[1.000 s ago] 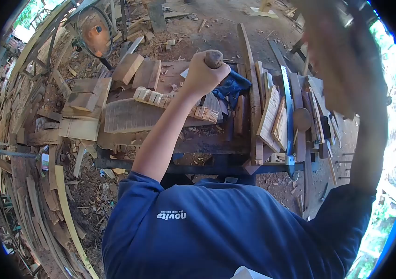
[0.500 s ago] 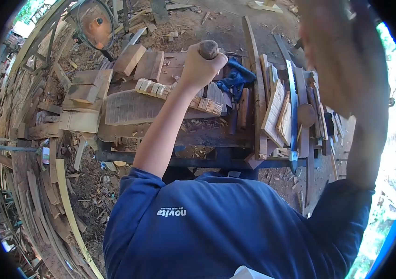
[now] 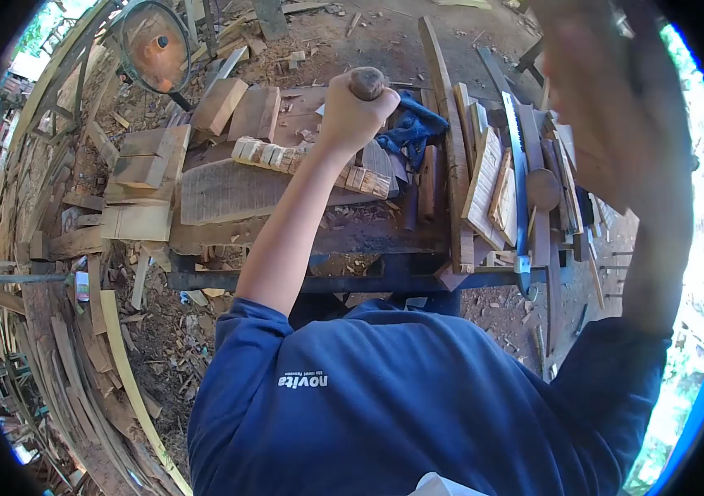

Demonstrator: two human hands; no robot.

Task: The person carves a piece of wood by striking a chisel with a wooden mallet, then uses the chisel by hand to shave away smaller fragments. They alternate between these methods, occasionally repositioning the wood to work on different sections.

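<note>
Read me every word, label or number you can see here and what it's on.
"novita": white print on the blue shirt.
Smaller line above it: too small to read.
Label on the small item on the ground, left: too blurred to read.
The wooden handle in the left hand shows no marking.

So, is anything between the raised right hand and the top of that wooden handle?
Nothing visible. The wooden handle sticks out bare above the left hand gripping it; the right hand is raised off to the right, blurred, open air between. The blue cloth lies lower, aside.
</note>
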